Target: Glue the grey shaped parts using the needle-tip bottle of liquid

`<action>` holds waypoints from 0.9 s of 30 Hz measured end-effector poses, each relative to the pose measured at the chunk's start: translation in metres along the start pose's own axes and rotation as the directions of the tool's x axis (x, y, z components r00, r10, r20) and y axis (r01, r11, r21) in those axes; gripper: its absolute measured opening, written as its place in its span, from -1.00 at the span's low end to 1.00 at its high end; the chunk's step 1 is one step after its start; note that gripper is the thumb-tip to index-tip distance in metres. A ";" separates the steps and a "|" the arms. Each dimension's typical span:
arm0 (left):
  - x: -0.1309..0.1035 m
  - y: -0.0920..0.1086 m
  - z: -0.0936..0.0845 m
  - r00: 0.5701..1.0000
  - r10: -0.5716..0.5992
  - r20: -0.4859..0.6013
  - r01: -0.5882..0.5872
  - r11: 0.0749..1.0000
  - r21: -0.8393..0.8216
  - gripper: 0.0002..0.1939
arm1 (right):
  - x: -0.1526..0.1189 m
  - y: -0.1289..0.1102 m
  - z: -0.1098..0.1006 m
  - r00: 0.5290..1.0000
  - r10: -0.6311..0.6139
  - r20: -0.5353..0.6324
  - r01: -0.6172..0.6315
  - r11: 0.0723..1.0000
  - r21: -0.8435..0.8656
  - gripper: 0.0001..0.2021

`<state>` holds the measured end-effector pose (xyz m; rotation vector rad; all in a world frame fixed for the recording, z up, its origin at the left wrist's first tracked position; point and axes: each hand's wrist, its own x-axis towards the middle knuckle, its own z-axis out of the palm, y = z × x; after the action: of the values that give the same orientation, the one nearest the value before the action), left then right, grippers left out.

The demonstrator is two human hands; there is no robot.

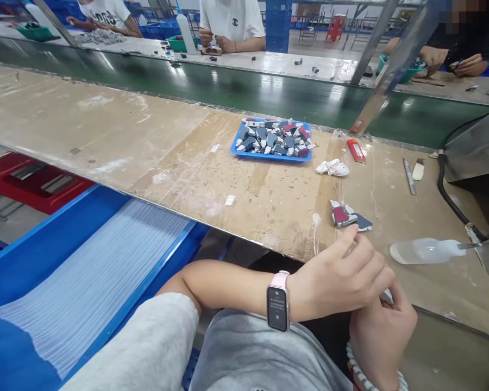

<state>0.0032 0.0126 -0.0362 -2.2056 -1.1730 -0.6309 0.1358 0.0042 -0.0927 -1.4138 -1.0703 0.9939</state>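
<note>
My left hand [342,274], wearing a watch [277,301], reaches across to the right with its fingers curled. Just below it, my right hand [385,331] is closed, its thumb and finger pinched together. A sliver of a small whitish piece [387,296] shows between the two hands; most of it is hidden. What the left fingertips hold, if anything, is out of sight. Right beyond the left hand, a maroon-and-white plastic part [342,214] and a dark grey part [362,221] lie touching on the cardboard-covered bench [187,179].
A blue tray [271,157] heaped with similar parts stands farther back. Crumpled tissue [332,168], a red lighter [356,150], a knife-like tool [409,176] and a squeeze bottle [426,251] lie rightward. A blue crate [106,212] sits lower left. Beyond the green conveyor [212,73], several people work.
</note>
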 end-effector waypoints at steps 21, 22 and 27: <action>-0.008 0.014 -0.002 0.992 -0.098 0.077 0.109 0.981 -0.162 -0.78 | 0.001 -0.004 0.005 0.999 -0.032 -0.003 0.032 0.998 0.049 -0.58; -0.010 0.013 -0.005 0.986 -0.115 0.119 0.137 0.970 -0.199 -0.74 | 0.002 -0.006 0.006 1.000 -0.014 -0.025 0.016 0.997 0.081 -0.57; -0.026 -0.001 -0.021 0.942 -0.228 0.246 0.334 0.686 -0.646 -0.55 | 0.006 -0.014 0.003 0.999 0.021 0.034 -0.027 0.978 0.205 -0.56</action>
<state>-0.0138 -0.0155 -0.0369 -2.7260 -1.5624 -1.2126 0.1337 0.0113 -0.0795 -1.2486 -0.9461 1.1144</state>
